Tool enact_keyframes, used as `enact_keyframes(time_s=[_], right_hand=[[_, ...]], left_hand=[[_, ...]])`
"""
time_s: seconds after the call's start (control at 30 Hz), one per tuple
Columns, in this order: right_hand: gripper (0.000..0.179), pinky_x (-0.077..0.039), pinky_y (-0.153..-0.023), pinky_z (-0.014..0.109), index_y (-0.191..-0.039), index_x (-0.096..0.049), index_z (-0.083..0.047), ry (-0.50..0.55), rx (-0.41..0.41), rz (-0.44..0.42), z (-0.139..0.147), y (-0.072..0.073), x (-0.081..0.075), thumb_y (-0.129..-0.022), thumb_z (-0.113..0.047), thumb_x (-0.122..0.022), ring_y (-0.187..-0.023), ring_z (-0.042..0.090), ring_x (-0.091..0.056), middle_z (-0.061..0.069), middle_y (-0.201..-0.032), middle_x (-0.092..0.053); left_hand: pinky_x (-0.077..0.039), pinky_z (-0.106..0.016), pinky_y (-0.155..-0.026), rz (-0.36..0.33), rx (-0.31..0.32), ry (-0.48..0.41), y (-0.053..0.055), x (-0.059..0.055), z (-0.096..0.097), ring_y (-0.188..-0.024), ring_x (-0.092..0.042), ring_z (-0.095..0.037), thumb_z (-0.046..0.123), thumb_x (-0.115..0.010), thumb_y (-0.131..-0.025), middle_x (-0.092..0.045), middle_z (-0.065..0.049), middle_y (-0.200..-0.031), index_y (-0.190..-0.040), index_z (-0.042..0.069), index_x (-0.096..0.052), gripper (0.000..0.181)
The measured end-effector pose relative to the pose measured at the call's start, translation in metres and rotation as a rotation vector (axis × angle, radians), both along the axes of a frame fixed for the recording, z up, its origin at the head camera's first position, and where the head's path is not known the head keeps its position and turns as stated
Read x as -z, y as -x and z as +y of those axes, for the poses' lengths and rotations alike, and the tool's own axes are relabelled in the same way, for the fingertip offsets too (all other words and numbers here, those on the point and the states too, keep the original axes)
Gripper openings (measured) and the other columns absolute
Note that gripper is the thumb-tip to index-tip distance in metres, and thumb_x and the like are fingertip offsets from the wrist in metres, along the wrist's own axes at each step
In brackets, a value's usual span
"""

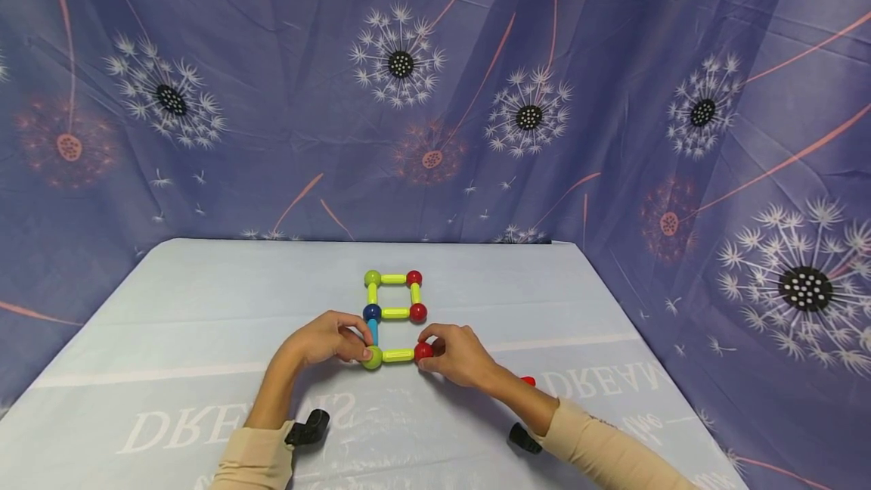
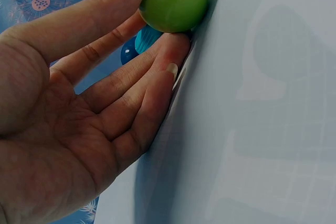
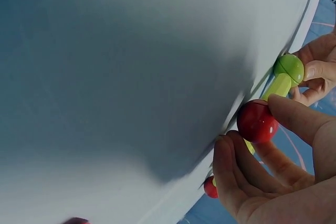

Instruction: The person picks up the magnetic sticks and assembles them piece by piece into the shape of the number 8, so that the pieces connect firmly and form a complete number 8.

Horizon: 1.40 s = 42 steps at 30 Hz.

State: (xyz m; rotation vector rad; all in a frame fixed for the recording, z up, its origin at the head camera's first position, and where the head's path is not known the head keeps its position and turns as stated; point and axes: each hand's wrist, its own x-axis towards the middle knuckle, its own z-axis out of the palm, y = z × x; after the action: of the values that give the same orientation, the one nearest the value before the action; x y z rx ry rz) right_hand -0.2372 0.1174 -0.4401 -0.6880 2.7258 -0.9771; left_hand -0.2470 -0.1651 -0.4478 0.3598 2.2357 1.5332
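On the pale cloth lies a flat figure of toy balls and rods. My left hand (image 1: 325,340) pinches the lower-left green ball (image 1: 371,358) between thumb and fingers. With thumb and fingertips, my right hand (image 1: 459,354) holds the lower-right red ball (image 3: 256,121). A yellow-green rod (image 1: 398,355) joins these two balls. From the green ball a blue rod (image 1: 373,332) runs up to a dark blue ball (image 1: 371,313). That ball is one corner of a square of yellow-green rods, whose other corners are a green ball (image 1: 372,278) and two red balls (image 1: 414,278).
A small red piece (image 1: 528,381) lies by the right forearm, which partly hides it. The table's pale cloth (image 1: 224,286) bears printed lettering. Purple fabric with dandelions (image 1: 292,97) hangs behind and beside it. Black devices (image 1: 309,428) are on both wrists.
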Motion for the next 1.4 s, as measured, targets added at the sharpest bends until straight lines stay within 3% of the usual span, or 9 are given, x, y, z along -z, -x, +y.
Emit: enact_keyframes(time_s=[0.2, 0.43, 0.77, 1.0, 1.4], right_hand=[[0.03, -0.052, -0.067, 0.026, -0.112, -0.072, -0.014, -0.006, 0.008, -0.026, 0.002, -0.002, 0.001, -0.085, -0.021, -0.082, -0.08, 0.012, -0.062, 0.0, -0.092, -0.073], [0.034, -0.053, -0.071, 0.029, -0.116, -0.071, -0.011, -0.029, -0.002, 0.02, 0.01, 0.0, -0.002, -0.084, -0.021, -0.082, -0.083, 0.013, -0.064, 0.004, -0.095, -0.073], [0.047, -0.052, -0.076, 0.033, -0.12, -0.07, -0.012, -0.069, 0.027, 0.01, 0.042, 0.006, -0.016, -0.078, -0.024, -0.087, -0.087, 0.013, -0.065, 0.004, -0.096, -0.074], [0.046, -0.052, -0.077, 0.035, -0.12, -0.07, -0.013, -0.095, 0.038, -0.011, 0.06, 0.007, -0.025, -0.079, -0.026, -0.087, -0.088, 0.014, -0.064, 0.003, -0.096, -0.073], [0.05, -0.051, -0.076, 0.034, -0.119, -0.07, -0.014, -0.15, -0.024, -0.02, 0.097, 0.009, -0.028, -0.075, -0.026, -0.09, -0.088, 0.019, -0.064, 0.004, -0.094, -0.071]], left_hand=[[-0.051, -0.031, -0.068, -0.004, 0.009, -0.009, -0.004, 0.0, 0.002, -0.074, -0.065, -0.013, 0.011, -0.082, -0.082, -0.075, -0.005, -0.084, -0.102, -0.001, -0.071, 0.026], [-0.051, -0.032, -0.068, 0.01, 0.004, -0.02, -0.003, -0.003, 0.002, -0.074, -0.065, -0.013, 0.01, -0.082, -0.082, -0.076, -0.007, -0.085, -0.102, -0.002, -0.071, 0.026], [-0.052, -0.032, -0.069, 0.006, 0.001, -0.018, -0.002, -0.003, 0.001, -0.076, -0.066, -0.013, 0.011, -0.081, -0.082, -0.076, -0.006, -0.086, -0.103, -0.001, -0.071, 0.026], [-0.052, -0.032, -0.069, 0.006, 0.001, -0.021, -0.003, -0.003, 0.001, -0.075, -0.065, -0.012, 0.011, -0.082, -0.081, -0.076, -0.005, -0.085, -0.102, -0.001, -0.071, 0.026], [-0.052, -0.033, -0.069, 0.011, 0.003, -0.015, -0.001, 0.0, 0.001, -0.076, -0.065, -0.013, 0.011, -0.081, -0.083, -0.076, -0.007, -0.087, -0.104, -0.001, -0.071, 0.026]])
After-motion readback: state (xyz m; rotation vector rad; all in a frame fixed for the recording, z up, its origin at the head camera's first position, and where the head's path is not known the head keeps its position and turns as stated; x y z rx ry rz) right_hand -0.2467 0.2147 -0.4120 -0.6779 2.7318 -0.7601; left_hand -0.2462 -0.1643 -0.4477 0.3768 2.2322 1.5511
